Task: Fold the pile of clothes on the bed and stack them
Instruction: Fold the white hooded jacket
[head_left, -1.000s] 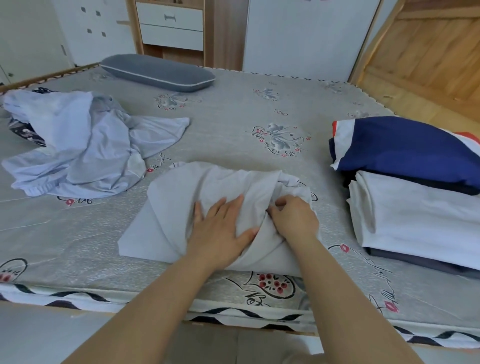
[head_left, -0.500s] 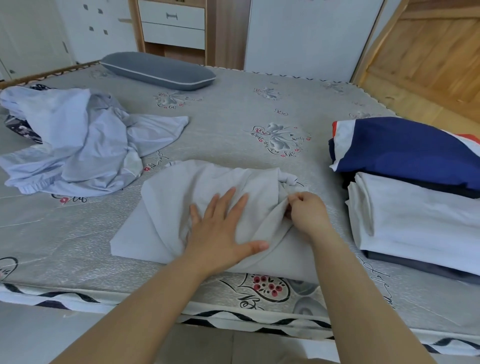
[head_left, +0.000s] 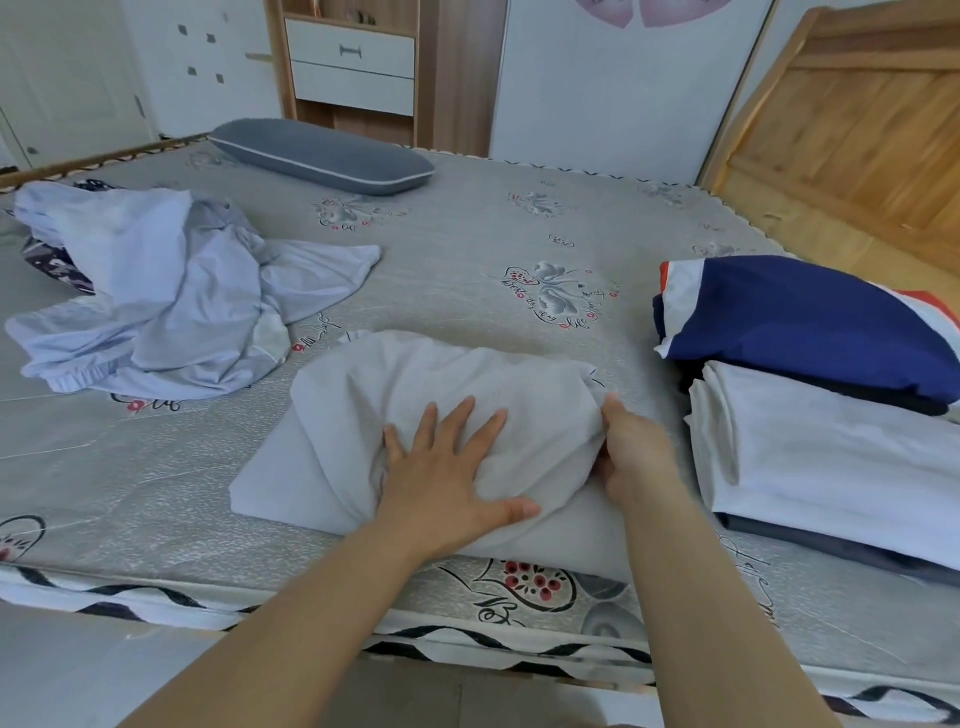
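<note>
While the pale grey garment (head_left: 415, 410) lies half-folded near the front edge of the bed (head_left: 519, 234), the left hand (head_left: 447, 467) presses flat on it, fingers spread, probably to anchor the fold. Right hand (head_left: 631, 452) pinches the garment's right edge, likely to tuck or draw it in; hands apart. Head view, surroundings: loose light-blue clothes (head_left: 156, 296) heaped well to the left, unfolded. Folded stack (head_left: 831, 405) just right of the working hand, crowding that side. Grey pillow (head_left: 322, 156) far back, no obstruction.
</note>
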